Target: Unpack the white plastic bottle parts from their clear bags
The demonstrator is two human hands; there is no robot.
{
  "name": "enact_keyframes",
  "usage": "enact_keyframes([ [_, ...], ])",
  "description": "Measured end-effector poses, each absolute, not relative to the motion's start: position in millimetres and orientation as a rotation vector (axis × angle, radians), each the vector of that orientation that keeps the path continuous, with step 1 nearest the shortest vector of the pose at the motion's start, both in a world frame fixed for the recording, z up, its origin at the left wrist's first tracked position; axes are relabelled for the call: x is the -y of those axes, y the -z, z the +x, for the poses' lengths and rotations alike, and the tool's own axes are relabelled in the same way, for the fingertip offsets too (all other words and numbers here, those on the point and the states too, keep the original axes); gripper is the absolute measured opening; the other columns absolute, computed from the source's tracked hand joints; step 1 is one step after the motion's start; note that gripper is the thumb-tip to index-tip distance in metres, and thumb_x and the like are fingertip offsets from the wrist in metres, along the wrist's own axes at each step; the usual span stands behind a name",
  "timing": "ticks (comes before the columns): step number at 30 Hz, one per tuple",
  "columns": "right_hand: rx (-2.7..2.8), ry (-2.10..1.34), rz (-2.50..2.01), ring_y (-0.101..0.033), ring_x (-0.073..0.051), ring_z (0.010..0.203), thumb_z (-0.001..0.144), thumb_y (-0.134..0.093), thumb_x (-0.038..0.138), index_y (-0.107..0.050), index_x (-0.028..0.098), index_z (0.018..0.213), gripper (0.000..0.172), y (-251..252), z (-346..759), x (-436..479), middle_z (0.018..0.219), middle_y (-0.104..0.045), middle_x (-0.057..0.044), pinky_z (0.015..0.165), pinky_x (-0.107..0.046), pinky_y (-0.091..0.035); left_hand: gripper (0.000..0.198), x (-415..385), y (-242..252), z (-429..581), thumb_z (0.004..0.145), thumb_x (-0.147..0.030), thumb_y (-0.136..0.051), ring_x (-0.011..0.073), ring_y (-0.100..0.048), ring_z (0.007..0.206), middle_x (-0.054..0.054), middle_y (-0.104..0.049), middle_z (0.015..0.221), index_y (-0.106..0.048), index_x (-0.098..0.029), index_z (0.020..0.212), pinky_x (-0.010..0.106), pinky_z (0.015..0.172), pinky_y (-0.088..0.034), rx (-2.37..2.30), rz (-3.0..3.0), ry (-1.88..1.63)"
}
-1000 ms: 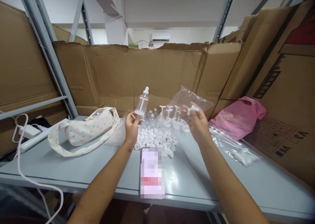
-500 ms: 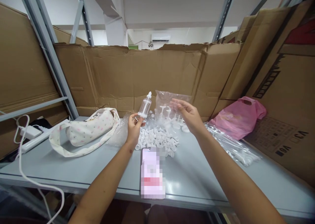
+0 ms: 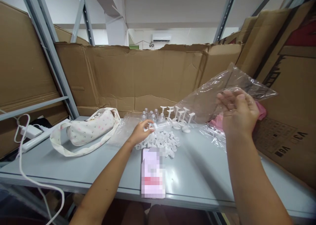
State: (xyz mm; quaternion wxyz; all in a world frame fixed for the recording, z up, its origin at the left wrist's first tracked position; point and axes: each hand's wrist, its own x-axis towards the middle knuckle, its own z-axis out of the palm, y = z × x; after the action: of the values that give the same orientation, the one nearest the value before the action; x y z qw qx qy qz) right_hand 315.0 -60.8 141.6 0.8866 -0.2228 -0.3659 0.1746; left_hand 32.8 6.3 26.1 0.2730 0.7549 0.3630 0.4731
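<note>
My left hand [image 3: 142,131] is closed round the white ring end of a clear ribbed plastic bottle [image 3: 163,126]. The bottle is tipped nearly flat, its far end pointing right above a pile of small white plastic caps [image 3: 158,141]. Out to the right, my right hand [image 3: 239,109] is raised with its fingers closed on a clear plastic bag [image 3: 212,90]. The bag spreads left from the hand toward several white plunger-like stands [image 3: 186,130] with round bases. Small clear bottles [image 3: 150,114] stand behind the left hand.
A phone [image 3: 153,172] lies at the table's front edge. To the left are a white patterned shoulder bag [image 3: 91,129], a power strip [image 3: 44,136] and a white cable. A pink bag [image 3: 261,110] and clear wrappers [image 3: 213,136] lie right, beside a cardboard box [image 3: 283,119].
My left hand has turned the bottle from upright to nearly flat and lowered it. My right hand has moved right and up, lifting the clear bag from behind the stands.
</note>
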Motion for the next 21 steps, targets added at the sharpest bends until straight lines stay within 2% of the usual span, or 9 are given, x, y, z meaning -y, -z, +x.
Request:
enact_keyframes([
  [4, 0.722, -0.416, -0.505, -0.068, -0.013, 0.068, 0.084, -0.05, 0.019, -0.063, 0.017, 0.089, 0.015, -133, 319, 60, 0.078, -0.069, -0.002, 0.064, -0.026, -0.055, 0.031, -13, -19, 29, 0.067, -0.029, -0.064, 0.0169, -0.051, 0.079, 0.0, -0.059, 0.079, -0.063, -0.024, 0.098, 0.028, 0.078, -0.039, -1.043, 2.102, -1.13],
  [8, 0.692, -0.482, -0.499, -0.068, -0.014, 0.07, 0.083, -0.05, 0.019, -0.063, 0.016, 0.091, 0.015, -125, 320, 53, 0.081, -0.068, -0.004, 0.067, -0.029, -0.056, 0.028, -19, -15, 28, 0.066, -0.031, -0.065, 0.0178, -0.052, 0.076, 0.0, -0.06, 0.077, -0.064, -0.025, 0.093, 0.029, 0.077, -0.039, -1.121, 2.158, -1.092],
  [12, 0.669, -0.619, -0.476, -0.069, -0.017, 0.075, 0.083, -0.051, 0.02, -0.062, 0.015, 0.095, 0.017, -117, 316, 45, 0.087, -0.068, -0.007, 0.072, -0.033, -0.056, 0.025, -19, -14, 29, 0.065, -0.029, -0.067, 0.0224, -0.052, 0.086, 0.002, -0.064, 0.082, -0.065, -0.027, 0.09, 0.035, 0.09, -0.034, -1.166, 2.255, -1.123],
  [17, 0.713, -0.774, -0.533, -0.068, -0.016, 0.076, 0.082, -0.053, 0.018, -0.064, 0.015, 0.087, 0.012, -104, 306, 33, 0.086, -0.069, -0.005, 0.073, -0.034, -0.056, 0.031, -8, -21, 34, 0.071, -0.027, -0.064, 0.0266, -0.048, 0.108, 0.006, -0.062, 0.108, -0.063, -0.026, 0.103, 0.043, 0.101, -0.026, -1.124, 2.244, -1.255],
  [19, 0.69, -0.832, -0.555, -0.068, -0.015, 0.074, 0.08, -0.057, 0.016, -0.063, 0.017, 0.084, 0.007, -96, 301, 29, 0.079, -0.07, -0.002, 0.073, -0.033, -0.057, 0.036, 0, -29, 36, 0.076, -0.031, -0.061, 0.0247, -0.049, 0.111, 0.007, -0.059, 0.115, -0.058, -0.027, 0.112, 0.04, 0.099, -0.03, -0.968, 2.091, -1.286],
  [21, 0.674, -0.889, -0.569, -0.069, -0.015, 0.072, 0.076, -0.061, 0.015, -0.062, 0.019, 0.086, 0.01, -88, 295, 25, 0.073, -0.069, 0.0, 0.071, -0.032, -0.058, 0.046, 9, -37, 37, 0.079, -0.035, -0.059, 0.0228, -0.052, 0.11, 0.009, -0.056, 0.121, -0.049, -0.028, 0.124, 0.037, 0.094, -0.037, -0.744, 1.898, -1.179],
])
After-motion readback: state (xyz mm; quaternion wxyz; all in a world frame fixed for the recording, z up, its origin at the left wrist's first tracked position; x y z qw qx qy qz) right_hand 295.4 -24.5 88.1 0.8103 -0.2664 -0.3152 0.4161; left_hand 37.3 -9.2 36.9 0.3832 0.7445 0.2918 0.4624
